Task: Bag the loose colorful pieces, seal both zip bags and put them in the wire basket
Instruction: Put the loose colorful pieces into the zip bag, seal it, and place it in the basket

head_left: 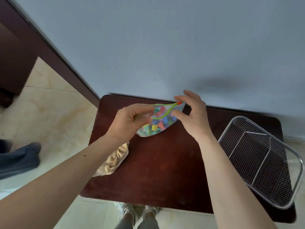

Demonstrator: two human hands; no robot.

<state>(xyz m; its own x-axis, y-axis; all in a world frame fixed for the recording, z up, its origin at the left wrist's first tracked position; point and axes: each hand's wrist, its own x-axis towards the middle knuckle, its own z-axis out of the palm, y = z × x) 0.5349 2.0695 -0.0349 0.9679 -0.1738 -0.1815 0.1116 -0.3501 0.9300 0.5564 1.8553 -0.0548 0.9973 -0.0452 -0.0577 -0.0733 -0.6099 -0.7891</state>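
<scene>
Sealing step. Clear zip bag of colourful pieces (156, 128) near dark wooden table (165, 162) far edge, mouth gaping. Left hand (128, 123) pinches green track (160, 117); right hand (193, 116) pinches red slider (179, 102). Next: draw slider across.

You have open table (165, 162) from centre to 6 o'clock — the wire basket (257, 162) blocks 4 o'clock, the pale-filled bag (113, 159) 8, the held zip bag (156, 126) 12.
</scene>
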